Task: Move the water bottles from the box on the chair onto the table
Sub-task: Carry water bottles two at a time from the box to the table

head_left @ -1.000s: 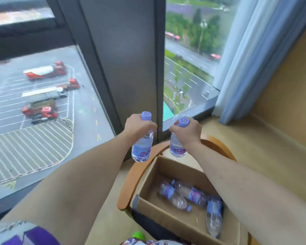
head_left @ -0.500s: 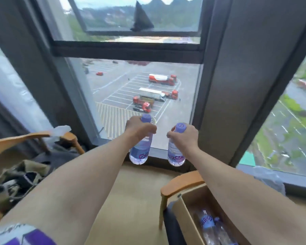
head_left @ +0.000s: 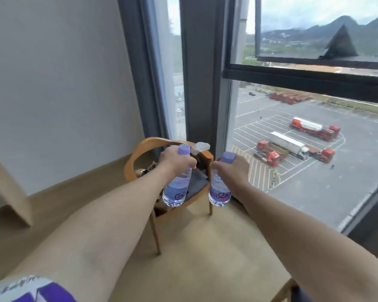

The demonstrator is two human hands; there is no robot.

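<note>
Each of my hands carries a clear water bottle with a purple cap and a purple label, hanging upright in the air. My left hand [head_left: 176, 161] grips the neck of the left bottle [head_left: 176, 189]. My right hand [head_left: 232, 170] grips the neck of the right bottle [head_left: 219, 191]. The two bottles hang side by side, a short gap between them, above the floor in front of a wooden chair. Neither the box nor the table can be seen; only a corner of the box's chair [head_left: 287, 289] shows at the bottom right.
A second wooden chair [head_left: 140, 152] with a grey cushion and some clutter stands ahead, by the window. A light wooden panel [head_left: 8, 188] leans at the left wall. Tall windows [head_left: 314, 149] and a dark curtain [head_left: 144, 68] close the far side. Beige floor [head_left: 205, 247] lies below.
My view has swung left: the box and its chair have slid out at the bottom right, and the other chair is now ahead. Both hands keep their bottles.
</note>
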